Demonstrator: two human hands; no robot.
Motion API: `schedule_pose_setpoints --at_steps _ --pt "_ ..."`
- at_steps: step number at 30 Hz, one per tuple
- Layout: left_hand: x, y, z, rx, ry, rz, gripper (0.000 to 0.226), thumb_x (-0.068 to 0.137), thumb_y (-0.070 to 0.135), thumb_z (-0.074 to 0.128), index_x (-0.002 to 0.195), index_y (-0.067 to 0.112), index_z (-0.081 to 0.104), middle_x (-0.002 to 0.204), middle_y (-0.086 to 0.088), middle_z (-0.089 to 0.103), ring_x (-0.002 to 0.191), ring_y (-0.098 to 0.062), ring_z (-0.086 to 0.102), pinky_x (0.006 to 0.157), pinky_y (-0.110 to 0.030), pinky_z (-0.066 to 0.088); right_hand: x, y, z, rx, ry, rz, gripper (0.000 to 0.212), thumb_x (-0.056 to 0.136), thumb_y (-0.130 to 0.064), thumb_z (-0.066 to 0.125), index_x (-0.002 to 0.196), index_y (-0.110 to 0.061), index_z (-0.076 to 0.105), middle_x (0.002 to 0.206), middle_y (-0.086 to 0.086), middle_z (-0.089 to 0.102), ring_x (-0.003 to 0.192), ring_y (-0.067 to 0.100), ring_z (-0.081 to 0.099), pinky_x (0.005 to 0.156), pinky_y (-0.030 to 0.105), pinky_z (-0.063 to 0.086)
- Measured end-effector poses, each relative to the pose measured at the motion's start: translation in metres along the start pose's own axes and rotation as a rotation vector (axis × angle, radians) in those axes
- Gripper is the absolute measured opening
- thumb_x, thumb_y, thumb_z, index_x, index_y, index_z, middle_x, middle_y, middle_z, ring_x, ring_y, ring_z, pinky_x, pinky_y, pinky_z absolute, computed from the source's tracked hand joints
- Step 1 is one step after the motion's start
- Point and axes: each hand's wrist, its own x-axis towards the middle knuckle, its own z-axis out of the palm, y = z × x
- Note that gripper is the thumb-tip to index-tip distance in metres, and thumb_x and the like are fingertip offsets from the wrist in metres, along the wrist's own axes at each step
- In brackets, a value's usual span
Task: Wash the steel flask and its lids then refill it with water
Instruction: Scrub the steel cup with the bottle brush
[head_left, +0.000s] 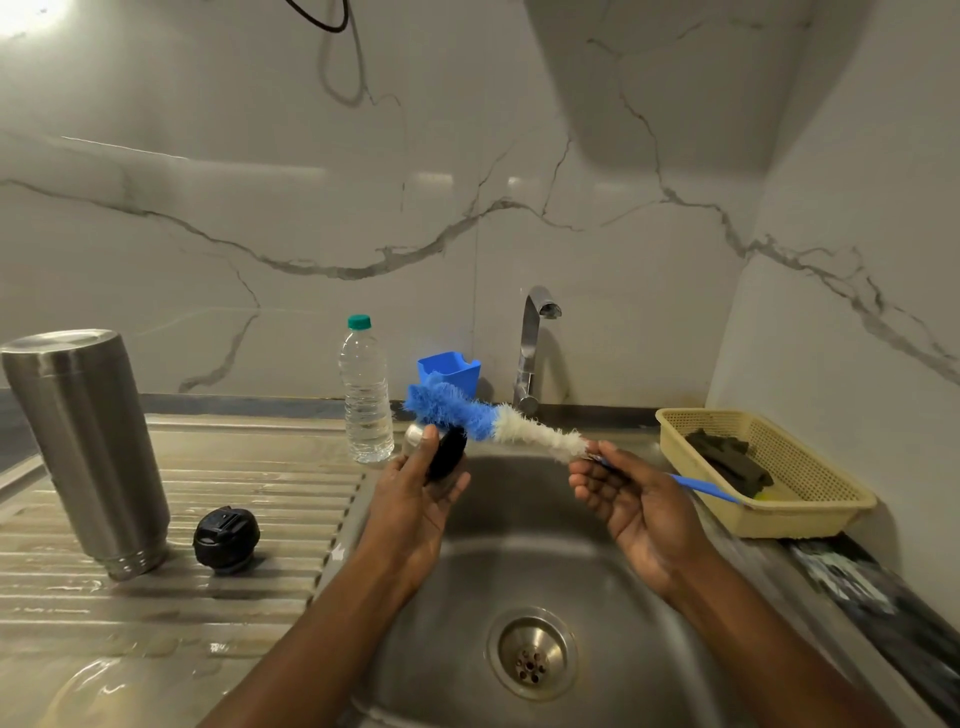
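The steel flask stands upside down on the draining board at the left. A black inner lid lies beside it. My left hand grips a steel outer lid with a black inside above the sink's left edge. My right hand holds the thin handle of a bottle brush, whose blue and white bristles lie across the top of that lid.
The steel sink with its drain lies below my hands; the tap stands behind, with no water running. A clear water bottle and a blue holder stand at the back. At the right, a yellow basket holds a dark scrub pad.
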Motion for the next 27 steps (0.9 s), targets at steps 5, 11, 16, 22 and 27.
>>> schedule_pose_setpoints --at_steps 5,11,16,22,27 --pt "0.004 0.007 -0.005 -0.026 0.017 0.062 0.061 0.091 0.030 0.070 0.143 0.001 0.057 0.136 -0.019 0.069 0.121 -0.027 0.066 0.102 -0.038 0.051 0.000 -0.013 -0.013 0.012 0.078 -0.060 0.022 0.099 -0.009 0.059 0.093 0.000 0.077 0.082 0.019 0.075 0.068 0.021 0.074 0.060 0.025 0.062" --pt "0.000 0.005 0.000 -0.060 -0.066 0.019 0.039 0.105 0.020 0.057 0.139 0.000 0.056 0.132 -0.020 0.071 0.124 -0.027 0.070 0.107 -0.040 0.055 0.002 -0.002 -0.006 0.014 0.018 -0.003 0.024 0.097 -0.014 0.061 0.108 0.002 0.074 0.091 0.020 0.077 0.078 0.023 0.076 0.065 0.027 0.063" --pt "0.002 0.010 -0.005 -0.063 -0.036 0.043 0.036 0.106 0.020 0.055 0.137 0.003 0.059 0.130 -0.019 0.073 0.124 -0.027 0.070 0.108 -0.040 0.054 0.002 -0.009 -0.014 0.031 0.074 -0.034 0.020 0.100 -0.009 0.057 0.102 0.003 0.073 0.083 0.018 0.075 0.070 0.020 0.074 0.062 0.024 0.062" --pt "0.003 0.004 -0.002 -0.010 -0.031 0.051 0.033 0.106 0.020 0.056 0.138 0.012 0.059 0.132 -0.016 0.072 0.124 -0.029 0.069 0.105 -0.042 0.053 0.001 -0.007 -0.006 0.025 0.023 -0.027 0.023 0.101 -0.010 0.055 0.099 0.001 0.075 0.087 0.020 0.076 0.074 0.023 0.075 0.064 0.027 0.063" --pt "0.005 0.007 -0.005 -0.085 -0.027 0.026 0.039 0.107 0.021 0.056 0.142 0.004 0.055 0.133 -0.021 0.070 0.126 -0.032 0.068 0.098 -0.040 0.061 0.001 -0.008 -0.011 0.040 0.062 -0.042 0.023 0.100 -0.009 0.056 0.093 0.000 0.077 0.084 0.020 0.075 0.070 0.021 0.075 0.061 0.025 0.063"
